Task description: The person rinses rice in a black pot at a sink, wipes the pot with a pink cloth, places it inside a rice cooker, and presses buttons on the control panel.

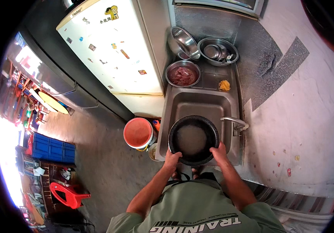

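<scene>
My left hand (172, 160) and my right hand (219, 152) grip the rim of a round black pot (193, 139) from both sides, thumbs over the edge. Cloudy liquid shows inside it. The pot is above the near part of a stainless steel sink (199, 102), left of the metal faucet (236, 121). On the drainboard beyond the basin stands a metal bowl of raw meat in reddish liquid (183, 74). A crumpled yellow item (224, 85) lies to its right. Whether the pot touches the sink cannot be told.
Behind the meat are a tilted steel basin (184, 43) and another basin (218, 52) holding small metal bowls. A white refrigerator (117, 58) stands left of the sink. A bucket with a red top (138, 132) stands on the floor, and a wall (295, 131) rises at right.
</scene>
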Tool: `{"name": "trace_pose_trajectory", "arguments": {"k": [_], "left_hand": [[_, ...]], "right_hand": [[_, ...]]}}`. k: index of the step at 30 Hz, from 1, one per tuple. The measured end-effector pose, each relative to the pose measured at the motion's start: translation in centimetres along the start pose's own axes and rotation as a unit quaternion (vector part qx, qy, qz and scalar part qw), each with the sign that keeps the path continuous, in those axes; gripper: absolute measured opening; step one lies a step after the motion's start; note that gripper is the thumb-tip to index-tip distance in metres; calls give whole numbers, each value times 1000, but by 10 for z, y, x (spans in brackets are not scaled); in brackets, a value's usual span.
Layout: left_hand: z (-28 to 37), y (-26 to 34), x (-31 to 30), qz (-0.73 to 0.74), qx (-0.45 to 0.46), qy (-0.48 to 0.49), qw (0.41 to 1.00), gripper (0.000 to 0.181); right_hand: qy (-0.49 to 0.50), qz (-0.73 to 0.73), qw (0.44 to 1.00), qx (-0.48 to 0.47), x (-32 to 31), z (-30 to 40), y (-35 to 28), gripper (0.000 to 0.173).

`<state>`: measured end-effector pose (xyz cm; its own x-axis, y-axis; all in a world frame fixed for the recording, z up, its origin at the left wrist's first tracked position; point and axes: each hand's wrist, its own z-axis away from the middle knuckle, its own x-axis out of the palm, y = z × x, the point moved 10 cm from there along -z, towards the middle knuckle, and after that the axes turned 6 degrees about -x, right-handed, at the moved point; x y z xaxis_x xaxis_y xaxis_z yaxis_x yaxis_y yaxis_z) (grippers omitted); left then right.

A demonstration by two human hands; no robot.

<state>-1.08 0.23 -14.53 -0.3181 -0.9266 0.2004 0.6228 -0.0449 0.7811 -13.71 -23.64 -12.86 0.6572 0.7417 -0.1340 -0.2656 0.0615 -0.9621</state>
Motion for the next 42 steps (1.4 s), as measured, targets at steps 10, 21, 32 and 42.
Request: {"name": "trace_pose_trajectory", "arguments": {"k": [10, 21, 32, 42], "left_hand": [[5, -10, -8, 15, -60, -6, 998, 38], [15, -11, -25, -37, -125, -41, 991, 65], [25, 61, -27, -183, 218, 41, 958, 80], [2, 71, -11, -258, 138, -7, 956, 66]], "right_hand": [[5, 96, 995, 26, 5, 0, -4, 38], [0, 29, 995, 94, 25, 17, 25, 33], [-6, -128, 971, 202, 46, 34, 67, 37], [-34, -248, 915, 315, 62, 56, 84, 42]]}}
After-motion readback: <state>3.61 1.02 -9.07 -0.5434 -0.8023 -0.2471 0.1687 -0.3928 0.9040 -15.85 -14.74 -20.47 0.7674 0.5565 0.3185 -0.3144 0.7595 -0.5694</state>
